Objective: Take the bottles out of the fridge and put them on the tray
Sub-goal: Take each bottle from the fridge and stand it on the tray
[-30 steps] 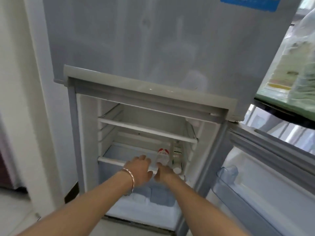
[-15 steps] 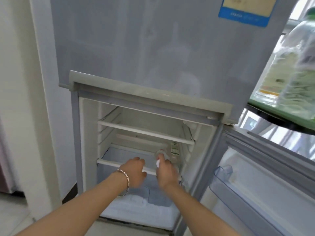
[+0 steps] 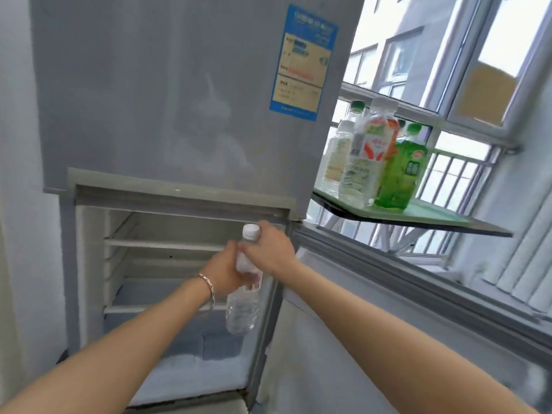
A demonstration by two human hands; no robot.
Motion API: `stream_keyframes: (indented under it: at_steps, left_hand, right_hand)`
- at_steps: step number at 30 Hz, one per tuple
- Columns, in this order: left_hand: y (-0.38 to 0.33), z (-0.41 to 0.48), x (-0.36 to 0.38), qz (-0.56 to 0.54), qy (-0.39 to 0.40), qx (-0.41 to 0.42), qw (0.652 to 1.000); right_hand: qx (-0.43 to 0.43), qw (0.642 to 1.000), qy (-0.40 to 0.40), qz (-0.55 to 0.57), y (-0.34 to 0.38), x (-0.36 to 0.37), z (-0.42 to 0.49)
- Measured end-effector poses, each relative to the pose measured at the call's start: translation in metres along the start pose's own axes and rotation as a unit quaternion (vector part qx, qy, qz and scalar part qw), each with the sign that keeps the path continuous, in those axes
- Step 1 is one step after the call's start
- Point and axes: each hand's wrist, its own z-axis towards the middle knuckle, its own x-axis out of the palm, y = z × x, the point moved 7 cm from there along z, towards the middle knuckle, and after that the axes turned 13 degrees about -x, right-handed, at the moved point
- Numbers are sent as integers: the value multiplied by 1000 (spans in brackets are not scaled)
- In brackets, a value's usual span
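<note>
A clear water bottle (image 3: 242,309) with a white cap hangs upright in front of the open lower compartment of the grey fridge (image 3: 167,121). My right hand (image 3: 270,249) grips its neck just under the cap. My left hand (image 3: 222,271), with a bracelet on the wrist, holds the bottle's upper body from the left. To the right, a pale green tray (image 3: 430,212) holds several bottles, among them a clear one with a red and green label (image 3: 369,153) and a green one (image 3: 398,171).
The fridge's lower door (image 3: 403,309) stands open to the right, below the tray. White shelves (image 3: 161,245) inside the compartment look bare. A window with bars (image 3: 454,174) is behind the tray. A wall is close on the left.
Both hands have lifted the bottle off the fridge shelf and drawn it out and up. The view has swung up and right, so the tray with its bottles shows.
</note>
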Motion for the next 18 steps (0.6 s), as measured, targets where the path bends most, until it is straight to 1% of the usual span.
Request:
stream_keyframes:
  at_steps: [1, 3, 4, 6, 9, 10, 12, 14, 16, 18]
  left_hand:
    - [-24, -10, -3, -16, -1, 20, 1000]
    - [-35, -10, -16, -47, -16, 25, 998]
    - [-56, -17, -22, -60, -26, 39, 997]
    - [-81, -26, -43, -72, -79, 52, 993]
    - [-136, -45, -73, -101, -138, 105, 980]
    - [-153, -49, -82, -127, -155, 123, 972]
    - [-190, -56, -90, -160, -178, 167, 956]
    - [-223, -69, -91, -168, -174, 215, 946]
    - [-251, -76, -84, -176, -154, 256, 938]
    - [-269, -72, -73, -219, -116, 263, 932]
  right_hand:
    - [1, 1000, -12, 6, 1, -30, -8]
    - [-20, 998, -18, 61, 10, -51, -7]
    - [-30, 996, -39, 79, 13, -74, -14]
    - [-50, 991, -76, 101, 22, -98, -21]
    - [-88, 979, -165, 79, 29, -136, -39]
    - [-98, 976, -180, 74, 30, -143, -44]
    - [-95, 977, -177, 69, 23, -151, -51]
    - [-72, 979, -181, 53, 9, -158, -54]
    - [-61, 970, -236, 23, -9, -180, -54]
    - [-53, 954, -293, 7, -28, -206, -52]
